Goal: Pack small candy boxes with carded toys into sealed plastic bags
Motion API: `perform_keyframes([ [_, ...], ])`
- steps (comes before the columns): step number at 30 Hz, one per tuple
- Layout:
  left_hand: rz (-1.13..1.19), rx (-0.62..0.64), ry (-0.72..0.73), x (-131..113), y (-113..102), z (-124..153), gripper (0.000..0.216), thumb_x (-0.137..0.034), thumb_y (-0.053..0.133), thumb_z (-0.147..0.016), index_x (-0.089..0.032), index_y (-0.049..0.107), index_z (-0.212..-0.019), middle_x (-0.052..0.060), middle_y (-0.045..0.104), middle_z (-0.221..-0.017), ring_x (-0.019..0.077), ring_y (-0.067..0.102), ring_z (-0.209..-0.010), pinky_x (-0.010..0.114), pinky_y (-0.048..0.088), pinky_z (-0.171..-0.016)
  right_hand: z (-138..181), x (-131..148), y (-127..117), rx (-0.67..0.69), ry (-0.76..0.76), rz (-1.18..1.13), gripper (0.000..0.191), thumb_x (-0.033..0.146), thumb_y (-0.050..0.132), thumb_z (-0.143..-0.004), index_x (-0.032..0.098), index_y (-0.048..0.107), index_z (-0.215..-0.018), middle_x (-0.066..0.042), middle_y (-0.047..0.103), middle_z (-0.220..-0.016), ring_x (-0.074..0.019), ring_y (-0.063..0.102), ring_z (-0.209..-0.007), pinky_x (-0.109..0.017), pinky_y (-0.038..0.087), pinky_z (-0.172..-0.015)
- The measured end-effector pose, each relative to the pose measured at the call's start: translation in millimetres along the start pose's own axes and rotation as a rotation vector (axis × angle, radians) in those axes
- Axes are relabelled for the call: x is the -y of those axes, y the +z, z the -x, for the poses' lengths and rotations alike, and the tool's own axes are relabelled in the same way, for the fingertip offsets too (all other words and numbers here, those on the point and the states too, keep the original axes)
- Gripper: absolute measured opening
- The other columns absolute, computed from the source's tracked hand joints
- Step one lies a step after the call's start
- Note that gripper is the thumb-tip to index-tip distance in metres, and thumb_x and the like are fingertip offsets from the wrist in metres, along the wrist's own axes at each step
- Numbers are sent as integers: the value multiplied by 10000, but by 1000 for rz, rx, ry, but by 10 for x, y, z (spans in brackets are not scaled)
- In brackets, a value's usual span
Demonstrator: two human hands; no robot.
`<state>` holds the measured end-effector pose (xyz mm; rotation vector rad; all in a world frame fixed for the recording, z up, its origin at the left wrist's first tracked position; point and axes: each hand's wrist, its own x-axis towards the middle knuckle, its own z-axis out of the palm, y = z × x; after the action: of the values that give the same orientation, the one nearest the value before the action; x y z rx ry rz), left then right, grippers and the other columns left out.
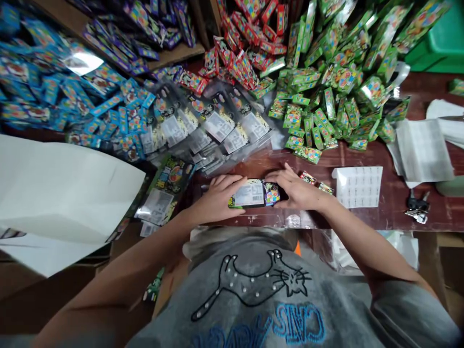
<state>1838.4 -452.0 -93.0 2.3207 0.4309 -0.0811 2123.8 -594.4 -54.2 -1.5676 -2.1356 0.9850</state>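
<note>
A flat black and green printed packet (248, 193) with a white barcode label lies at the front edge of the table. My left hand (222, 197) is closed on its left end, fingers over the top and thumb along the near side. At the packet's right end is a small purple candy box (271, 193). My right hand (296, 189) is closed around that box, fingertips on its far edge and thumb near its close edge. Whether the box is partly inside the packet I cannot tell. Just right of this hand lie a small red box (307, 177) and a small green box (325, 188).
Clear printed packets (217, 126) are stacked ahead, and more packets (163, 191) lie left. Behind are heaps of blue boxes (105, 104), purple boxes (145, 29), red boxes (242, 63) and green boxes (326, 96). A sticker sheet (358, 187) and keys (416, 205) lie right.
</note>
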Motion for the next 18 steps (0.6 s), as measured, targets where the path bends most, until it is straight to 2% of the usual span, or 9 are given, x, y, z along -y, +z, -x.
perform_keyframes([
  [3,2,-15,-2,-34,27,-34,884,-429,821,-843,-172,475,-1614,174,524,-1568,366,466,-1442,533,363,-1246,-80,76,90,-23,-10,44,893,417,863,-875,150,409,-1596,-248,554,-1549,-370,491,-1526,-740,226,-1308],
  [6,-23,-51,-1,-61,66,-45,868,-419,801,-863,-191,459,-1627,177,533,-1553,382,483,-1418,553,383,-1220,18,223,111,-72,22,106,1149,551,833,-877,107,175,-1709,-324,269,-1736,-393,237,-1668,-678,283,-1311],
  [8,-46,-67,-14,-61,83,-45,877,-417,796,-862,-218,442,-1639,170,543,-1537,389,499,-1388,559,399,-1194,223,311,63,-169,159,218,1283,713,786,-844,101,89,-1730,-335,137,-1776,-441,142,-1683,-722,251,-1301],
  [10,-64,-64,-17,-60,91,-53,892,-428,799,-854,-224,434,-1642,169,551,-1523,394,508,-1365,558,411,-1173,480,369,4,-281,385,363,1284,826,711,-828,112,139,-1728,-330,223,-1757,-498,219,-1644,-805,188,-1274],
  [12,-70,-53,-4,-70,91,-76,887,-437,791,-858,-214,436,-1640,173,552,-1521,395,506,-1361,557,412,-1167,695,384,-26,-331,564,459,1114,799,673,-882,137,287,-1692,-293,436,-1666,-507,386,-1553,-852,150,-1249],
  [13,-70,-46,3,-79,87,-92,882,-437,786,-862,-209,436,-1639,174,551,-1525,394,503,-1367,556,407,-1173,762,376,-26,-329,595,471,991,741,676,-916,151,373,-1652,-264,532,-1599,-487,463,-1495,-850,142,-1251],
  [15,-69,-31,21,-101,70,-131,880,-426,788,-861,-205,438,-1637,174,544,-1543,390,493,-1392,550,390,-1192,796,336,-14,-289,527,419,793,620,711,-939,175,501,-1561,-204,654,-1478,-430,561,-1399,-822,99,-1278],
  [18,-79,13,61,-112,19,-180,867,-405,794,-859,-194,453,-1627,175,533,-1566,379,482,-1426,529,368,-1215,673,243,-24,-166,278,231,746,564,774,-898,194,561,-1509,-145,692,-1445,-366,584,-1389,-760,3,-1324],
])
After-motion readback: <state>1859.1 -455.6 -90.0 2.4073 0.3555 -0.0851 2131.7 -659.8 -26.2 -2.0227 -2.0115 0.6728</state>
